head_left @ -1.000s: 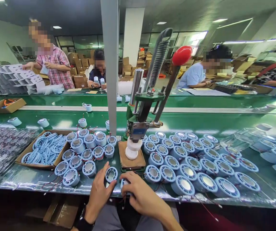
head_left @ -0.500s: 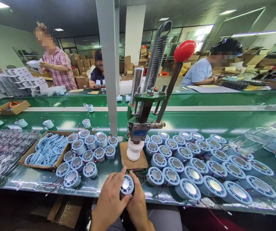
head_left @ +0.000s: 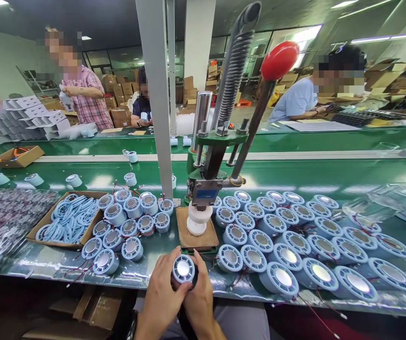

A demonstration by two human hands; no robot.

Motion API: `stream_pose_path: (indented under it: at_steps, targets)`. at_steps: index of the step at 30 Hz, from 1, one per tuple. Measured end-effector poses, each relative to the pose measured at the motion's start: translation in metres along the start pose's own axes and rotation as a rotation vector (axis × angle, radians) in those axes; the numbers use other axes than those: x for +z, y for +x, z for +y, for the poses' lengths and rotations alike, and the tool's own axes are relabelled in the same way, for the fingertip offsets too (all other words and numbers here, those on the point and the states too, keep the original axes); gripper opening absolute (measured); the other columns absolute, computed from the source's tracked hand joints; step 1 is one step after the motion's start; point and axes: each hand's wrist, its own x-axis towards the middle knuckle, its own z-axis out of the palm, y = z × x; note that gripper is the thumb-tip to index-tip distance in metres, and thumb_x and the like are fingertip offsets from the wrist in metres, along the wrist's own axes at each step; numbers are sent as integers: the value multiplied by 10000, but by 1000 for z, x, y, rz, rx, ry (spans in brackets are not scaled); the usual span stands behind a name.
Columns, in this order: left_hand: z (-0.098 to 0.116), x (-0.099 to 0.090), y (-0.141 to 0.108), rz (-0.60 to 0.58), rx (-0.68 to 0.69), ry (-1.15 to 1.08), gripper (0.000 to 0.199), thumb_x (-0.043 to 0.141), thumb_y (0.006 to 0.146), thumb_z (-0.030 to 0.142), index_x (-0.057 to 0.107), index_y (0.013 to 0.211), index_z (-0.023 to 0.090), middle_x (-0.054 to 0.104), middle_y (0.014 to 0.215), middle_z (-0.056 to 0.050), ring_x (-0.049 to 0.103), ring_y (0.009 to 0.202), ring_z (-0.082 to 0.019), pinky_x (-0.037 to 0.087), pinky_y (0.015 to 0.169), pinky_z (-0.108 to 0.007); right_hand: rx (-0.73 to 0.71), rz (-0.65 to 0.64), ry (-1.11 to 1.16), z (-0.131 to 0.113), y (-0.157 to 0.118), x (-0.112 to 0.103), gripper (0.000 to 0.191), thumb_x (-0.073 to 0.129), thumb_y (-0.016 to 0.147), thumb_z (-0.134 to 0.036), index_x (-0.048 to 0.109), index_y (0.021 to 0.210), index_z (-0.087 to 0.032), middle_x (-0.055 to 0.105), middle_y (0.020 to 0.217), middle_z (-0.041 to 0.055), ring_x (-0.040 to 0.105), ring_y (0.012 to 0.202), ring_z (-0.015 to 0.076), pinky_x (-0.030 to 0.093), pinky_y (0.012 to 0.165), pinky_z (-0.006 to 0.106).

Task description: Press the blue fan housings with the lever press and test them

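Both hands hold one round light-blue housing with a slotted rim and a shiny metal disc in its top face, at the table's front edge. My left hand wraps its left side, the thumb along the near side. Around its right side curl the fingers of my right hand. Just beyond stands a green hand press with a red-knobbed lever. Its white pressing head rests low over a brown base pad.
Many similar housings with thin red wires stand right of the press. Another group is on the left, beside a cardboard box of light-blue rings. A grey post rises behind. Several people work across the green conveyor.
The housing in my hands has tipped so its disc faces me more, and my left fingers have drawn back from its top. At far left, a co-worker's hand has left the view.
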Motion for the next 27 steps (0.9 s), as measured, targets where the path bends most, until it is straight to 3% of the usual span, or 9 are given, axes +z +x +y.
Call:
stream_pose_path:
  at_steps: [3,8,13,15,16,20,22,24,27]
  targets:
    - [-1,5,-3,54,-14,-22,668,660,703,82,566,1343,249,627,1370,-79,568,1289,-297,471,1099,-513,17,-9,21,-2,1,-1,680,578,951,-356,279,1532,-168,669,1117,121,699,969,210,610,798,335]
    - [-4,11,-7,89,-26,-44,653,628,753,133,514,1389,221,588,1411,-103,550,1309,-290,459,1108,-506,19,-142,49,-5,5,-6,447,584,906,-186,502,1345,-186,641,1124,106,672,1002,194,602,827,305]
    - [-12,17,-5,21,41,-80,580,569,814,229,528,1389,166,585,1409,-148,544,1320,-294,443,1121,-500,-162,-478,-46,-6,41,-47,655,587,693,-17,533,1330,-160,661,1120,105,684,971,226,624,783,323]
    - [-12,15,-2,-15,15,-86,574,595,772,233,574,1339,149,623,1364,-152,585,1274,-301,467,1100,-480,-271,-554,-111,-14,84,-80,685,620,680,-58,537,1350,-172,649,1190,121,680,1013,259,630,777,359]
    - [-11,13,1,-29,-4,-86,569,619,742,233,599,1305,148,655,1320,-146,617,1229,-304,488,1078,-466,-314,-519,-139,-22,114,-98,665,635,711,-94,531,1363,-181,632,1236,130,666,1065,274,627,805,386]
    - [3,-9,29,-44,5,-117,507,692,679,232,671,1184,193,750,1128,-67,700,1033,-270,547,974,-394,-436,-107,-159,-63,271,-152,433,621,871,-208,588,1301,-164,612,1271,127,588,1212,268,520,1008,475]
    - [14,-21,52,-14,33,-175,509,721,675,240,672,1180,197,754,1101,-50,697,1010,-266,540,966,-399,-423,59,-129,-81,347,-157,395,602,882,-242,613,1245,-85,627,1225,110,581,1203,225,465,1033,406]
    - [25,-27,79,12,49,-246,509,746,663,236,674,1164,186,747,1109,-52,684,1027,-273,521,984,-418,-315,64,-29,-90,401,-147,401,425,939,-275,625,1128,17,662,1070,66,637,1064,135,464,928,277]
    - [37,-18,113,-4,73,-334,502,769,649,206,671,1140,161,742,1108,-72,679,1025,-270,516,982,-418,-181,15,202,-86,432,-120,403,311,983,-210,645,904,1,642,758,-9,653,678,18,465,689,137]
